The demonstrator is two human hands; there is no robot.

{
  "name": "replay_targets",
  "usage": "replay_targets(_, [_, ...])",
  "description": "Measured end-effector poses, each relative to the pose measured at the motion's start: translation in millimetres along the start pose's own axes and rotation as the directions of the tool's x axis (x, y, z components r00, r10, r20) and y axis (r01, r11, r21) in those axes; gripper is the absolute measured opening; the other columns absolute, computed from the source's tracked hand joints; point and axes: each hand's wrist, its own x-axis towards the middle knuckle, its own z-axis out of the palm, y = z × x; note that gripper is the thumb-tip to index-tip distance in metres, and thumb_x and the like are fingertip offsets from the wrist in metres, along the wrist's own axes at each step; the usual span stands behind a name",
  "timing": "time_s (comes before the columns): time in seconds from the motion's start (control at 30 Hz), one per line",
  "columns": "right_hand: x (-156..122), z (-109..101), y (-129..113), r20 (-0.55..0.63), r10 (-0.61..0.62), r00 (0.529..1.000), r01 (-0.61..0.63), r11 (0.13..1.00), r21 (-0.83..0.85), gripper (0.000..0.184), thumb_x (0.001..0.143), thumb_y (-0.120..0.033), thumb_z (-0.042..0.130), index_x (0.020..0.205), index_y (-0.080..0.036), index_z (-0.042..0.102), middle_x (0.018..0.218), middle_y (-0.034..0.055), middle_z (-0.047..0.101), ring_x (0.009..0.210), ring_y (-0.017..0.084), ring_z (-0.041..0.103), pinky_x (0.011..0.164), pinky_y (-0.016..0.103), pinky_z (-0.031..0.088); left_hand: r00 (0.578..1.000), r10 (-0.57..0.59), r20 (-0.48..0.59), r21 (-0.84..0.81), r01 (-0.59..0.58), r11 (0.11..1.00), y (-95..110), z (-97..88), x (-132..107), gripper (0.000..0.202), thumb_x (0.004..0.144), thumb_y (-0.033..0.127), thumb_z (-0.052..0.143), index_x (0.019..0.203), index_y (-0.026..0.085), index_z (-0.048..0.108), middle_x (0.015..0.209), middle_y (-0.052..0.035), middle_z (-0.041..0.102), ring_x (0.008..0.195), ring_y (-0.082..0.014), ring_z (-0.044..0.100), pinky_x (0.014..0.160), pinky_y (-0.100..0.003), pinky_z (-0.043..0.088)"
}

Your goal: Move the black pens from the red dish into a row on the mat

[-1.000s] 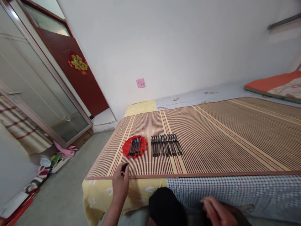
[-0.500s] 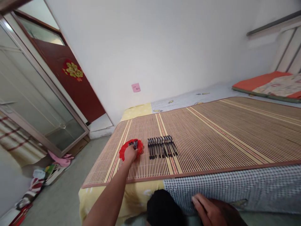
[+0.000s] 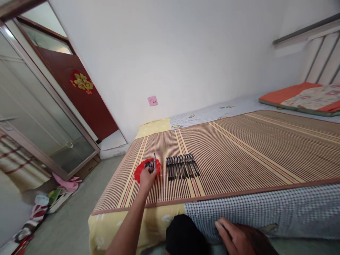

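My left hand (image 3: pixel 147 177) is over a red scalloped dish (image 3: pixel 137 175), its fingers closed on a pen (image 3: pixel 154 160) that points upward. More dark pens (image 3: pixel 148 164) lie in the dish, partly hidden by the fingers. To the right of the dish, several black pens (image 3: pixel 182 166) lie side by side in a row on the striped mat (image 3: pixel 225 159). My right hand (image 3: pixel 233 235) rests low at the bed's front edge, apart from the pens, fingers stretched out and nothing visible in them.
The mat covers a bed with a checked and yellow sheet (image 3: pixel 239 209). A dark knee (image 3: pixel 186 235) is against the bed's front edge. An orange pillow (image 3: pixel 289 92) lies at the far right. A glass door (image 3: pixel 53 106) stands on the left, with clothes on the floor below.
In my left hand a pen now stands up clear of the others in the dish; before, the fingers were down among the pens. My right hand has stayed in place.
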Motion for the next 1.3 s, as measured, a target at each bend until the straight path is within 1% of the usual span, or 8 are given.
replay_targets(0.2, [3, 0, -7, 0.033, 0.072, 0.997, -0.074, 0.995, 0.072, 0.039, 0.094, -0.049, 0.044, 0.071, -0.022, 0.058, 0.067, 0.0024, 0.061, 0.065, 0.018, 0.059, 0.064, 0.025, 0.047, 0.984, 0.147, 0.103, -0.405, -0.093, 0.909, 16, 18.2, -115, 0.028, 0.082, 0.046, 0.054, 0.074, 0.019, 0.055, 0.066, -0.0014, 0.064, 0.059, -0.0147, 0.059, 0.056, -0.024, 0.047])
replay_targets(0.3, [8, -5, -21, 0.051, 0.171, 0.984, -0.177, 0.969, 0.174, 0.042, 0.091, -0.055, 0.046, 0.072, -0.021, 0.059, 0.063, 0.0017, 0.058, 0.06, 0.018, 0.056, 0.058, 0.027, 0.044, 0.961, 0.117, 0.251, -0.734, 0.11, 0.67, 25, 38.3, -177, 0.031, 0.075, 0.047, 0.066, 0.074, 0.019, 0.052, 0.063, 0.0006, 0.06, 0.055, -0.0121, 0.053, 0.05, -0.021, 0.042])
replay_targets(0.37, [13, -8, -31, 0.068, 0.272, 0.96, -0.28, 0.915, 0.291, 0.044, 0.088, -0.06, 0.048, 0.081, -0.019, 0.063, 0.065, 0.0028, 0.061, 0.059, 0.018, 0.056, 0.057, 0.028, 0.044, 0.919, 0.15, 0.365, -0.776, 0.211, 0.594, 29, 48.8, -209, 0.034, 0.074, 0.047, 0.07, 0.074, 0.019, 0.051, 0.063, 0.0007, 0.06, 0.052, -0.0103, 0.05, 0.047, -0.019, 0.039])
replay_targets(0.5, [20, -11, -49, 0.131, 0.366, 0.921, -0.379, 0.77, 0.514, 0.052, 0.08, -0.067, 0.055, 0.092, -0.017, 0.066, 0.072, 0.0053, 0.065, 0.061, 0.018, 0.056, 0.054, 0.027, 0.043, 0.786, 0.269, 0.557, -0.737, 0.317, 0.597, 30, 58.9, -249, 0.034, 0.078, 0.047, 0.069, 0.077, 0.018, 0.051, 0.064, 0.0002, 0.061, 0.049, -0.0079, 0.045, 0.045, -0.018, 0.036])
replay_targets(0.7, [15, -12, -62, 0.279, 0.341, 0.898, -0.441, 0.674, 0.593, 0.044, 0.077, -0.06, 0.064, 0.076, -0.017, 0.059, 0.053, -0.0037, 0.051, 0.046, 0.009, 0.043, 0.047, 0.022, 0.034, 0.698, 0.331, 0.635, -0.712, 0.363, 0.601, 38, 53.3, -271, 0.04, 0.076, 0.053, 0.071, 0.082, 0.017, 0.055, 0.063, 0.0027, 0.054, 0.05, -0.0075, 0.04, 0.045, -0.019, 0.034])
replay_targets(0.9, [3, -9, -68, 0.305, 0.338, 0.89, -0.455, 0.622, 0.637, 0.043, 0.075, -0.058, 0.069, 0.074, -0.019, 0.053, 0.053, -0.0074, 0.044, 0.046, 0.007, 0.037, 0.045, 0.021, 0.03, 0.766, 0.294, 0.572, -0.748, 0.341, 0.569, 52, 42.8, -268, 0.044, 0.074, 0.058, 0.071, 0.076, 0.016, 0.058, 0.063, 0.0016, 0.053, 0.052, -0.0082, 0.039, 0.046, -0.019, 0.03])
replay_targets(1.1, [1, -10, -67, 0.282, 0.359, 0.89, -0.452, 0.614, 0.647, 0.039, 0.076, -0.054, 0.069, 0.072, -0.018, 0.054, 0.053, -0.0073, 0.044, 0.047, 0.007, 0.037, 0.046, 0.021, 0.029, 0.746, 0.316, 0.586, -0.76, 0.37, 0.535, 57, 33.7, -274, 0.043, 0.074, 0.058, 0.072, 0.079, 0.017, 0.06, 0.063, 0.0017, 0.053, 0.056, -0.0094, 0.043, 0.054, -0.02, 0.035])
replay_targets(1.3, [15, -37, -61, 0.081, 0.549, 0.832, -0.334, 0.379, 0.863, 0.033, 0.07, -0.044, 0.077, 0.077, -0.019, 0.057, 0.071, -0.0005, 0.058, 0.062, 0.013, 0.054, 0.055, 0.024, 0.042, 0.741, 0.288, 0.606, -0.735, 0.384, 0.56, 49, 36.4, -279, 0.048, 0.07, 0.061, 0.073, 0.085, 0.016, 0.062, 0.061, 0.0035, 0.049, 0.054, -0.0093, 0.042, 0.053, -0.02, 0.035])
